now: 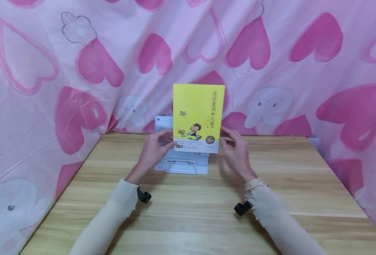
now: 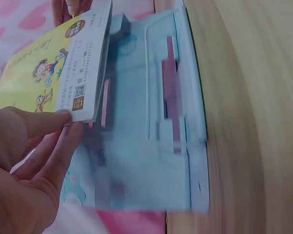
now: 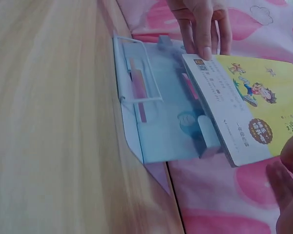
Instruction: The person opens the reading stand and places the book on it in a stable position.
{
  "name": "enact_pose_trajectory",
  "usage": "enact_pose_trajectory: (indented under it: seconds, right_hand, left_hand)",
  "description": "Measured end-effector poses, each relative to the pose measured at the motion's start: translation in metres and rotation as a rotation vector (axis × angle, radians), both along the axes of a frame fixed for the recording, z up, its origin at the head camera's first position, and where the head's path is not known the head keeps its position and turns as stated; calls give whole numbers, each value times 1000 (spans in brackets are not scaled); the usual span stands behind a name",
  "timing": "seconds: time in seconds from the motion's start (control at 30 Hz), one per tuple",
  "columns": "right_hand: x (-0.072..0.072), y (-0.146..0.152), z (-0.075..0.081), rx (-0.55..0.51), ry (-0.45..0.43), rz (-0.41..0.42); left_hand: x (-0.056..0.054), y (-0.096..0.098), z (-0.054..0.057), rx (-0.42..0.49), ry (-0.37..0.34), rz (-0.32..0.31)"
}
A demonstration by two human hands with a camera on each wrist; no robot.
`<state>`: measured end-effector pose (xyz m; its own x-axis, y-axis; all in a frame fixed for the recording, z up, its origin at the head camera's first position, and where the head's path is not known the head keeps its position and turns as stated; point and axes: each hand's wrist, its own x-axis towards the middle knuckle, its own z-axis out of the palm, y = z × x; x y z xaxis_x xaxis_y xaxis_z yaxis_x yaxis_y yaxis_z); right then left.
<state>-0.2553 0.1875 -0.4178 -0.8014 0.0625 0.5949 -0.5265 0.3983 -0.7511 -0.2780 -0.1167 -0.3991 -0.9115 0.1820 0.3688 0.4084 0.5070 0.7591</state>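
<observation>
A yellow book [image 1: 195,102] with a cartoon child and a white lower band is held upright, its cover facing me. My left hand [image 1: 152,148] pinches its lower left side, thumb on the cover and fingers behind. On the opposite edge, my right hand [image 1: 237,150] grips the lower right side. Behind and below the book stands a light blue book stand [image 1: 162,122], partly hidden by it. In the left wrist view, the book's bottom edge is over the stand's ledge [image 2: 198,102], apart from it. A white wire holder [image 1: 180,172] sits at the stand's front.
The stand rests toward the back of a wooden table [image 1: 188,212]. A pink curtain [image 1: 136,46] with hearts and cartoon figures hangs behind the table and along its sides. Black wrist cameras [image 1: 144,196] are strapped at both cuffs.
</observation>
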Motion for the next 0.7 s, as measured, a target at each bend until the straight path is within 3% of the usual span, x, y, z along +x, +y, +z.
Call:
enact_pose_trajectory:
  seconds: [0.2,0.33,0.7]
  right_hand:
    - [-5,-17,1,94,26,95]
    - [-5,-23,0,124,20,150]
    - [-2,-18,-8,201,-48,118]
  left_hand:
    - [-1,-20,-2,34,4,95]
    - [-5,-25,-5,33,7,118]
    - [-7,-20,-7,-33,22,194]
